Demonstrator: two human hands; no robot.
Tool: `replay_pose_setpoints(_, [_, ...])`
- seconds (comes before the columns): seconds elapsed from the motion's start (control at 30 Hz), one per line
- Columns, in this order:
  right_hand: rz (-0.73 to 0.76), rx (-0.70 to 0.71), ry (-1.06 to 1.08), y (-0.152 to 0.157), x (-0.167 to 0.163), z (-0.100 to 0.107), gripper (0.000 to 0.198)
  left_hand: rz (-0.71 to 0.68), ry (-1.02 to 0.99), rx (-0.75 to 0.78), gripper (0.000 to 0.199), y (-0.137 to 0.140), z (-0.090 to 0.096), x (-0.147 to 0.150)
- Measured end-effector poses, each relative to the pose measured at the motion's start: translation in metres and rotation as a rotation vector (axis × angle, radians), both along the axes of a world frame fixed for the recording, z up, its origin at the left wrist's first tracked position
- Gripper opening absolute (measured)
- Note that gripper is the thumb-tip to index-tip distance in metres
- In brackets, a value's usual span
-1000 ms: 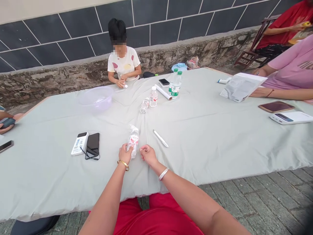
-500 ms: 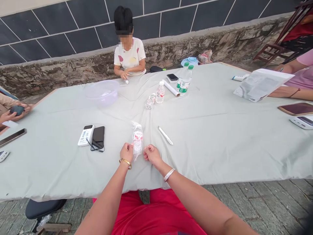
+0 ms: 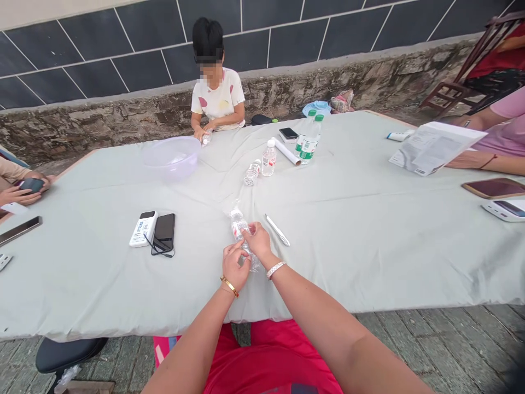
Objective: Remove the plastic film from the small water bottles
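Note:
A small clear water bottle [image 3: 238, 223] with a red and white label lies on the cloth-covered table in front of me, its cap end pointing away. Clear crinkled plastic wrap [image 3: 254, 266] surrounds it and sticks out past both ends. My right hand [image 3: 259, 243] is closed on the bottle's right side, thumb over the label. At the near end, my left hand [image 3: 237, 267] pinches at the wrap with bent fingers, close against the right hand. Both hands partly cover the bottle's lower half. Right of them lies a white pen [image 3: 277, 230].
A power bank [image 3: 143, 229] and a black phone [image 3: 164, 232] lie to the left. Beyond are a purple basin [image 3: 172, 158], two small bottles [image 3: 268, 158], a paper roll [image 3: 287, 151] and green-capped bottles [image 3: 310, 140]. A person [image 3: 217, 101] opposite handles a bottle; others sit at both sides.
Both hands have shifted right and closed in on the bottle. My right hand, earlier apart from it, now grips its side. The bottle has tilted slightly. The person opposite has moved their bottle left.

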State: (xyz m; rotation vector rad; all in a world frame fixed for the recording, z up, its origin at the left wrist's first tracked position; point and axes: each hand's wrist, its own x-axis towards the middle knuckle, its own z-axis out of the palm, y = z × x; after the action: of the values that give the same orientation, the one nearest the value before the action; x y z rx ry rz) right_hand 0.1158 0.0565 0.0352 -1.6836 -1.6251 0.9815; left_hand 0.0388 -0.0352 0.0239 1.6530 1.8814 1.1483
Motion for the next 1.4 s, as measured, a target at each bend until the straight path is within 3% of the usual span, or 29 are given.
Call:
replay_pose_setpoints(0.13, [-0.066,0.068,0.018,0.003,0.005,-0.008,0.020,0.014,-0.083,-0.040,0.008,-0.002,0.003,-0.002])
replay_pose_setpoints(0.3, [-0.161,0.000,0.010,0.019,0.020,-0.018,0.018,0.109,-0.247,-0.077,0.006,0.010,0.008,-0.007])
replay_pose_setpoints(0.43, [-0.253,-0.014,0.003,0.019,0.034,-0.023,0.021,0.202,-0.151,-0.140,0.013,0.030,0.017,-0.007])
replay_pose_setpoints(0.6, [-0.136,-0.118,-0.165,0.010,0.056,-0.011,0.014,0.184,0.032,-0.297,0.062,0.047,0.023,-0.004])
replay_pose_setpoints(0.67, [-0.068,-0.142,-0.224,0.009,0.062,0.003,0.016,0.156,0.033,-0.343,0.070,0.046,0.021,-0.005])
replay_pose_setpoints(0.73, [-0.068,-0.035,-0.203,0.007,0.059,0.023,0.025,0.163,0.026,-0.361,0.070,0.043,0.017,-0.007])
replay_pose_setpoints(0.8, [-0.059,0.168,-0.061,0.002,0.044,0.044,0.032,0.167,0.013,-0.343,0.070,0.040,0.013,-0.008])
replay_pose_setpoints(0.9, [0.210,0.406,0.209,-0.012,0.009,0.057,0.040,0.137,-0.006,-0.291,0.059,0.039,0.009,-0.011])
replay_pose_setpoints(0.97, [0.414,0.431,0.228,-0.021,-0.008,0.047,0.046,0.121,-0.006,-0.269,0.047,0.038,0.008,-0.014])
replay_pose_setpoints(1.07, [0.499,0.352,0.085,-0.027,-0.007,0.013,0.049,0.143,0.001,-0.269,0.051,0.031,0.009,-0.020])
replay_pose_setpoints(1.2, [0.421,0.352,-0.080,-0.024,0.017,-0.021,0.051,0.143,0.023,-0.286,0.059,0.017,0.009,-0.022])
replay_pose_setpoints(1.27, [0.383,0.328,-0.155,-0.024,0.024,-0.026,0.050,0.167,-0.011,-0.272,0.054,0.010,0.007,-0.025])
replay_pose_setpoints(1.4, [0.477,0.327,-0.306,-0.026,0.022,-0.028,0.042,0.213,-0.043,-0.314,0.045,-0.004,0.007,-0.054])
